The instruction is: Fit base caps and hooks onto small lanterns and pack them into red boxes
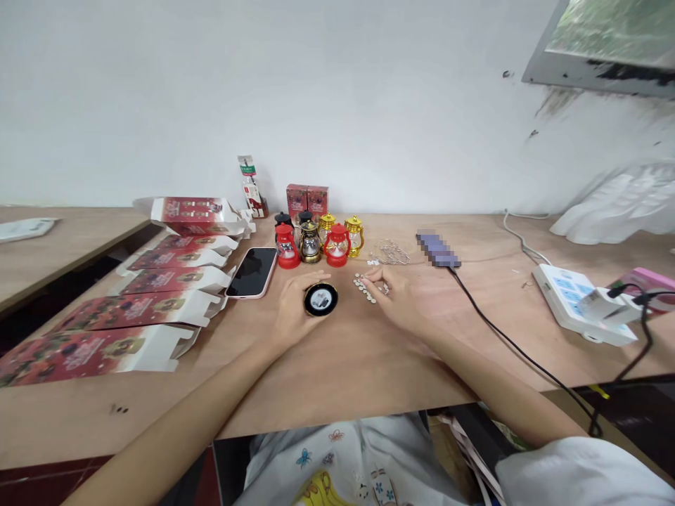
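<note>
Round black piece (pixel 320 300) | left hand (pixel 292 303) curled, grasping it | right hand (pixel 393 296) over discs (pixel 363 287), grip: can't tell

One head-worn view, facing forward and down across the worktop (pixel 337 372), wearer's lap (pixel 348 457) near, white wall (pixel 337 91) far.

White sleeve (pixel 580 472), pale garment (pixel 406 450), blue butterfly (pixel 304 458), yellow print (pixel 323 489)

Right hand (pixel 393 299) partly covers small discs (pixel 363 282), details too small to tell; can't tell if it pinches one; round thing (pixel 320 300) in left hand (pixel 291 306), far side hidden; black lanterns (pixel 283 218) partly blocked; corded phone (pixel 439 248) pixelated; window (pixel 616 31) cut off.
</note>
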### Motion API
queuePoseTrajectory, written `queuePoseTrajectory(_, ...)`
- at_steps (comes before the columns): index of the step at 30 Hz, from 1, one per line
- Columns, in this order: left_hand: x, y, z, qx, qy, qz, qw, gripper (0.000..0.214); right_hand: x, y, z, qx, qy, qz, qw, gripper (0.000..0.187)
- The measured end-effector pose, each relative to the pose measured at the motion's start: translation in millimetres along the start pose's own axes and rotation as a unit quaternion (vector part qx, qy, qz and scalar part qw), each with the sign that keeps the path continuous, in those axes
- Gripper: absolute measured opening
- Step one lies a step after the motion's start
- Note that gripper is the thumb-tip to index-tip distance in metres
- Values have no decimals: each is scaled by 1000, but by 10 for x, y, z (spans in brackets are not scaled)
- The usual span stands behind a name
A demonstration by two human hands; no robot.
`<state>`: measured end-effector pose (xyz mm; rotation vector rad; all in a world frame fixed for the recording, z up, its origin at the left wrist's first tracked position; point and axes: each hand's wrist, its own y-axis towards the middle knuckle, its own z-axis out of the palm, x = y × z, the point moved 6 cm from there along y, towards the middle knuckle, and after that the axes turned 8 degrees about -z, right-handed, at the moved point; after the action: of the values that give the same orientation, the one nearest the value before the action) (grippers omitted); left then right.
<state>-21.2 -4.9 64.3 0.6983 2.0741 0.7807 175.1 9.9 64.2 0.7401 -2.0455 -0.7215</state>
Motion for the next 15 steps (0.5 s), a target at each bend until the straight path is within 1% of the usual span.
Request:
queuePoseTrajectory(3,-22,1,26,-3,40,15,999,41,284,-44,23,-21,-1,-63,998,12)
queuePoseTrajectory(6,-30,-19,80,-4,91,-4,996,39,494,-93,71,-37,-41,-114,992,11)
queuePoseTrajectory(8,-37,-42,132,8,104,-18,994,36,564,-123,119,-48,-66,-136,987,10)
queuePoseTrajectory(12,-57,-90,228,35,84,-12,996,33,604,-168,249,-43,-108,-171,978,8)
queuePoseTrajectory(15,-61,-103,242,32,61,1,998,34,625,-191,311,-36,-134,-188,972,9)
